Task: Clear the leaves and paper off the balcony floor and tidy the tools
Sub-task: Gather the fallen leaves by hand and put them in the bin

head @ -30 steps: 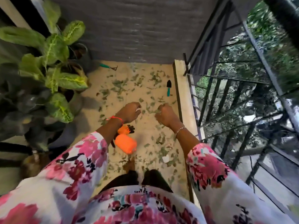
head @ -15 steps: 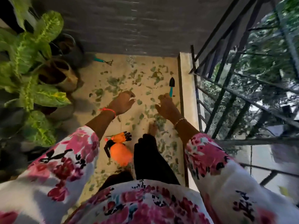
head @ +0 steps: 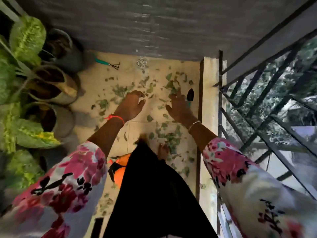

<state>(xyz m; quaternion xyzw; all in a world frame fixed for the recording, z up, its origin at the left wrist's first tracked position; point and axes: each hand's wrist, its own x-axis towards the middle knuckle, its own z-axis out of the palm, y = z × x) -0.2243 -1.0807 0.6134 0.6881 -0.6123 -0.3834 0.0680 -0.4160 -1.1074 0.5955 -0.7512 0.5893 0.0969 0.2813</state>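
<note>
Both hands are down at mid-frame over the littered tile. Our left hand point(head: 132, 104) is curled, fingers drawn together over what look like leaf scraps; whether it actually grips any, we cannot tell. Our right hand point(head: 180, 107) lies flatter, fingers spread and apart, palm toward the floor, nothing clamped in it.

The leaves point(head: 171, 85) are scattered across the balcony floor point(head: 89, 83) from the upper centre of the frame down past the bare foot point(head: 163, 149) at centre. The densest patch sits just above the right hand. No paper is clearly visible in this blurred view.

Tools: the small trowel point(head: 190, 96) lies right of centre against the raised ledge point(head: 209, 100), just beside the right fingertips. The hand rake point(head: 107, 62) lies upper left of centre, near the pots point(head: 51, 85) and well apart from both hands. An orange glove point(head: 120, 169) shows lower centre, partly hidden by dark clothing.

Our reading of the step is gathering loose leaves by hand. To do it well:
- sweep from the far wall toward the body, so nothing gets pushed into the floor drain point(head: 141, 63) at top centre;
- rake both hands inward into one heap before lifting, rather than picking pieces singly;
- keep scraps away from the ledge, where they could slip through the railing point(head: 257, 100);
- move the trowel aside first; leaves likely sit beneath it.
</note>
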